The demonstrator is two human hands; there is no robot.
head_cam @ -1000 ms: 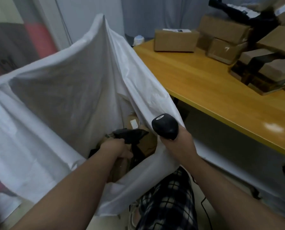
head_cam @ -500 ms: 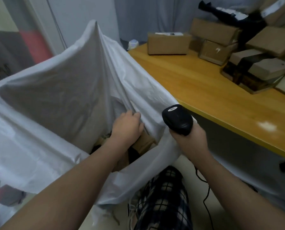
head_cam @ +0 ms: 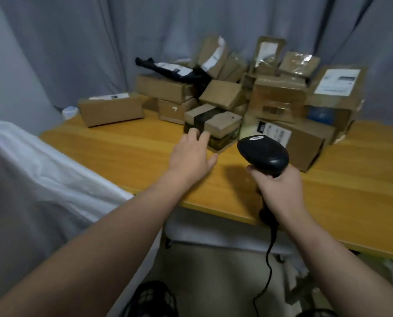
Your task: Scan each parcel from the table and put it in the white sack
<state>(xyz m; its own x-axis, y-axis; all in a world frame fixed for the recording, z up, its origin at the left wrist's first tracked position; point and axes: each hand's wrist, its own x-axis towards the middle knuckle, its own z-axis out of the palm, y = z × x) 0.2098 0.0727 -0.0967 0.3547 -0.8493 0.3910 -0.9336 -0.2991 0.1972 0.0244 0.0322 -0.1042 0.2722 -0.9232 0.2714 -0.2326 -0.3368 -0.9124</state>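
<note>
On the wooden table, against a grey curtain, stood a heap of brown cardboard parcels.

- Labels: white sheets on several boxes, one large on the far-right box; barcode-like print on a middle box; all writing too blurred to read.
- Nearest item: flat parcel with a dark band, at the heap's front.
- Left hand: fingers straight and spread, tips at that parcel's near corner; contact could not be told.
- Right hand: curled tightly round the handle of a black scanner, cable hanging; oval badge on its head unreadable.
- White sack: beside the table's left end.
- Room: a bare strip of tabletop ran between the front edge and the heap.
</note>
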